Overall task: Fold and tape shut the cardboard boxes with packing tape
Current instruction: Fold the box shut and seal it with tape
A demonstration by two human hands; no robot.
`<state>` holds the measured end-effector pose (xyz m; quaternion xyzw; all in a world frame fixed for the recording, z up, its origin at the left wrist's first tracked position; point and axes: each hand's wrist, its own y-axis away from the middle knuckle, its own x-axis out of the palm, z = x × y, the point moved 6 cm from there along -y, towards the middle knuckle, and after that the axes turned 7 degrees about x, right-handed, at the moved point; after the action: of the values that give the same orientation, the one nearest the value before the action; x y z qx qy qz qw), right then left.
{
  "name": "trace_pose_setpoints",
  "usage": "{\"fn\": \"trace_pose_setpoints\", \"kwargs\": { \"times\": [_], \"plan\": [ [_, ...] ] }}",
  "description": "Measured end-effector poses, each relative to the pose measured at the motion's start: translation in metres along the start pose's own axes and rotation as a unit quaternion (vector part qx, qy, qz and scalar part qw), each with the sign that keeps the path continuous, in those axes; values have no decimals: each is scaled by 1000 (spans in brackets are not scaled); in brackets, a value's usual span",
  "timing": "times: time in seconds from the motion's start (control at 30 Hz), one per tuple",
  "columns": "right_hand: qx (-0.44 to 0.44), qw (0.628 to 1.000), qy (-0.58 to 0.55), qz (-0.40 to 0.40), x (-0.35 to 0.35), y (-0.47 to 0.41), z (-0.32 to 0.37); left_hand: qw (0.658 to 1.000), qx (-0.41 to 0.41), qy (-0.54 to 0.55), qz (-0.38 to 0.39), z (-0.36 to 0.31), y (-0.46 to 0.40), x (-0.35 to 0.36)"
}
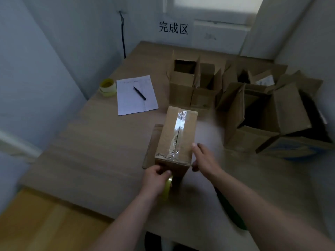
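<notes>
A small cardboard box (166, 138) stands at the middle of the table, its top flaps shut under a shiny strip of clear tape (178, 127) along the seam. My left hand (155, 178) grips a yellowish tape roll (167, 187) against the box's near face, where the tape runs down over the edge. My right hand (204, 158) is at the box's near right corner, fingers spread and touching its side. A flat piece of cardboard (151, 144) lies under the box on its left.
Several open cardboard boxes (184, 78) crowd the table's back and right. A paper sheet (136, 98) with a black pen (140, 93) and spare tape rolls (108, 87) lie at the left back. A dark green object (230, 209) lies beside my right forearm. Walls close in on the left and at the back.
</notes>
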<state>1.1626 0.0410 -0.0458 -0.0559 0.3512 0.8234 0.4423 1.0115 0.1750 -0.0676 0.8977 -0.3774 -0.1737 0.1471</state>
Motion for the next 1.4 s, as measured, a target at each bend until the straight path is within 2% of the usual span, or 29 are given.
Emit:
{"fn": "trace_pose_setpoints", "kwargs": {
  "times": [0.03,0.07,0.1,0.13,0.17,0.23,0.33,0.4,0.5,0.57,0.63,0.7,0.77,0.97,1.2,1.27,1.4],
  "plan": [
    [-24,998,-12,-61,-22,8,-14,1000,-1,13,1,2,-1,3],
    [-43,990,22,-130,-45,16,-30,1000,4,19,-2,3,-2,4],
    [-37,976,110,-183,-65,24,-51,1000,11,19,-9,3,-3,6],
    [-8,955,218,-201,-77,32,-74,1000,18,18,-12,4,-4,8],
    [38,932,312,-183,-82,40,-100,1000,21,20,-11,4,-6,9],
    [115,903,400,-105,-78,52,-143,1000,20,24,1,9,-12,12],
    [103,890,436,-90,-63,60,-158,999,11,46,15,13,-14,13],
    [83,888,438,-113,-55,62,-153,999,25,41,10,12,-14,11],
    [54,937,292,-186,-53,71,-141,998,30,52,29,10,-12,12],
    [-10,966,164,-202,-48,84,-118,997,31,60,38,9,-12,12],
    [-124,972,106,-169,-37,102,-79,996,40,63,41,8,-13,11],
    [-233,954,146,-125,-22,121,-39,996,53,53,43,4,-12,10],
    [-293,922,231,-102,-12,127,-12,996,51,47,50,3,-11,10],
    [-305,881,341,-119,0,112,12,998,29,9,49,7,-12,9],
    [-320,856,381,-142,4,98,16,999,7,-26,-17,-1,-13,5],
    [-323,857,373,-151,1,95,18,1000,-1,-24,-21,-2,-12,4],
    [-313,885,322,-123,-6,91,3,999,14,-32,31,3,-6,4]
  ]
}}
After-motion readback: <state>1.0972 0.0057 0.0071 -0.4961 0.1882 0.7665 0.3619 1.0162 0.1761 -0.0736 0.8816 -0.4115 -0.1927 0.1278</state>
